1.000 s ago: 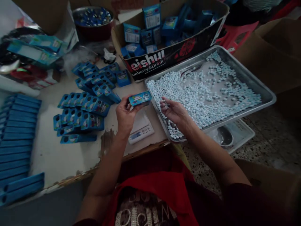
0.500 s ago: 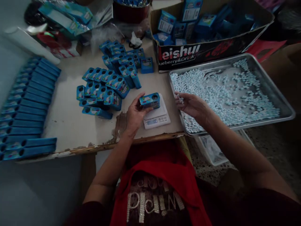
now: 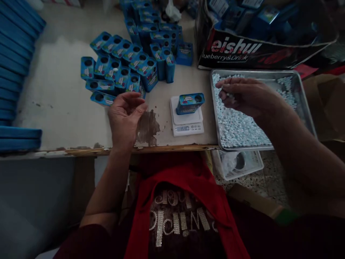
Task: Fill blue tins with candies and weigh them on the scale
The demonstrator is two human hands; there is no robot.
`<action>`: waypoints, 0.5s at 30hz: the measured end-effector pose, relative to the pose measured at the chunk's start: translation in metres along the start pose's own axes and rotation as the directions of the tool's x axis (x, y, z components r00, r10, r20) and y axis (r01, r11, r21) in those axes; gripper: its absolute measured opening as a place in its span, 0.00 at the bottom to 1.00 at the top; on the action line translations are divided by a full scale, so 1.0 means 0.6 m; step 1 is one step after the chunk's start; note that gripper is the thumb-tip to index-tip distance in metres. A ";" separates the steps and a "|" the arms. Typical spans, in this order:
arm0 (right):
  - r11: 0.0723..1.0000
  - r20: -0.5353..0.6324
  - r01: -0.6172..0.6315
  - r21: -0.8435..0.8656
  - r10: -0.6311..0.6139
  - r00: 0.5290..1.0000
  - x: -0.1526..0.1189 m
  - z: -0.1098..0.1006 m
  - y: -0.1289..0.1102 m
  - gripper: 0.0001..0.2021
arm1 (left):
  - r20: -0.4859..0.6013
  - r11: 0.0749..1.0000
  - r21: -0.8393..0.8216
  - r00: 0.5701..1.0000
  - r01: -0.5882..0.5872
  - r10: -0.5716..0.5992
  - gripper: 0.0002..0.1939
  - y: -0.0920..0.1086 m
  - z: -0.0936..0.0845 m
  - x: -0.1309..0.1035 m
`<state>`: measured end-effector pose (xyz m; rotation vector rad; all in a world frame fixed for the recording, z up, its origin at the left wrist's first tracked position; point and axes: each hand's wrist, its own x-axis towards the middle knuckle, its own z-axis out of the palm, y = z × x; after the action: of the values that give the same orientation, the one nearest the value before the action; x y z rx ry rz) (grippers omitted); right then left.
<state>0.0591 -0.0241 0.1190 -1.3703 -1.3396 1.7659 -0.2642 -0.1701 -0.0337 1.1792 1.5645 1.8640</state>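
Note:
A small blue box (image 3: 190, 104) with a round hole in its top stands upright on a white digital scale (image 3: 187, 118); no hand touches it. The scale's display is lit, but its digits are hard to read. My left hand (image 3: 124, 117) hovers beside the front of a cluster of similar blue boxes (image 3: 122, 77), thumb and fingers apart, holding nothing I can see. Above a metal tray (image 3: 303, 90) of pale blue-white candies (image 3: 237, 129), my right hand (image 3: 246, 95) has its fingers closed on a few candies, partly hidden by the palm.
A black cardboard carton (image 3: 258, 54) full of blue boxes stands behind the tray. More blue boxes (image 3: 16, 54) are lined up at the left. The worn wooden table edge (image 3: 175, 148) runs in front of me, and a white basket (image 3: 242, 166) sits below the tray.
My left hand has let go of the blue box, now standing on the scale, and moved left to the cluster. My right hand stays over the tray with candies. The view has shifted.

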 end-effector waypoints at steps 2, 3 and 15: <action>0.994 0.031 0.042 -0.103 -0.039 0.999 0.006 0.020 -0.019 0.15 | 0.017 1.000 0.003 1.000 0.008 -0.008 0.31 0.017 -0.002 0.000; 0.987 0.045 0.050 -0.150 -0.044 0.998 0.007 0.027 -0.027 0.15 | 0.026 1.000 0.007 0.999 0.020 -0.020 0.31 0.028 -0.002 0.000; 0.969 0.113 0.069 -0.236 -0.043 0.993 0.014 0.053 -0.033 0.17 | 0.110 1.000 -0.023 0.994 0.002 0.001 0.32 0.072 0.033 0.003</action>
<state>0.0237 -0.0217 0.1337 -1.3623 -1.6791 1.7040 -0.2409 -0.1687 0.0075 1.2495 1.4799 1.7799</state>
